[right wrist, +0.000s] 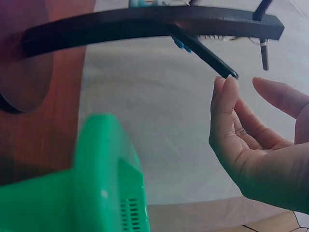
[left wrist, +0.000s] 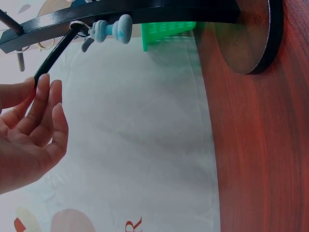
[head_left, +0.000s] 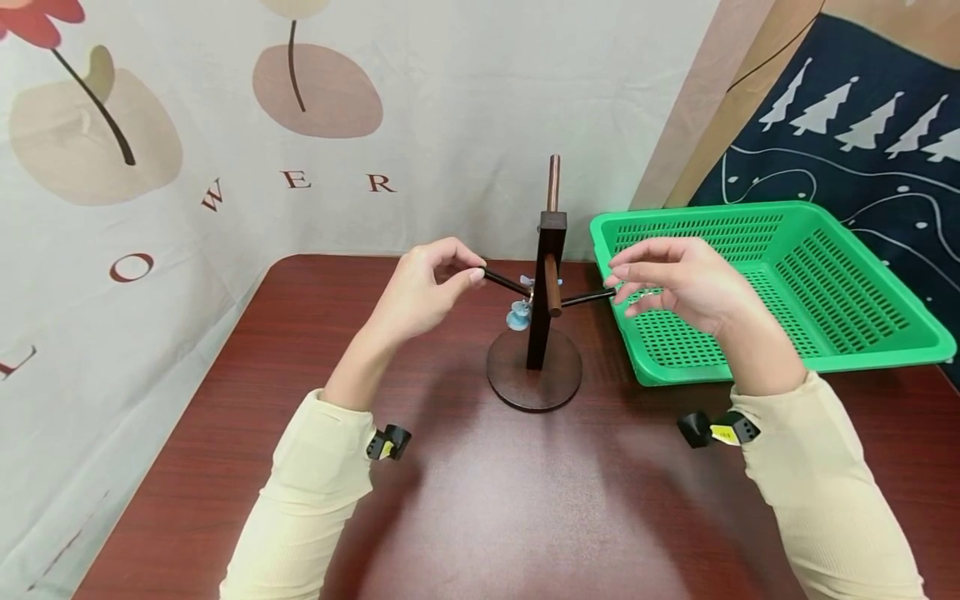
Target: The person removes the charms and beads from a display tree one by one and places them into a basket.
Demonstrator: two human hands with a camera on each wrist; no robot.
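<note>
A dark wooden stand (head_left: 545,275) rises from a round base (head_left: 534,392), with rods crossing its post. My left hand (head_left: 427,287) pinches the outer end of the black rod (head_left: 506,282) on the left between thumb and fingertips. Close to the post, a light-blue ornament (head_left: 518,316) hangs by a thin ring from that rod; its bulbous parts show in the left wrist view. On the other side, my right hand (head_left: 678,279) has its fingertips right at the tip of the rod's right part (right wrist: 207,54). The right thumb (right wrist: 280,94) stands apart from that tip.
A green slotted basket (head_left: 757,367) stands on the right of the reddish-brown table (head_left: 525,500), below and behind my right hand. A copper-coloured rod (head_left: 552,287) juts toward me from the post. Behind the table hangs a pale printed cloth (head_left: 465,125).
</note>
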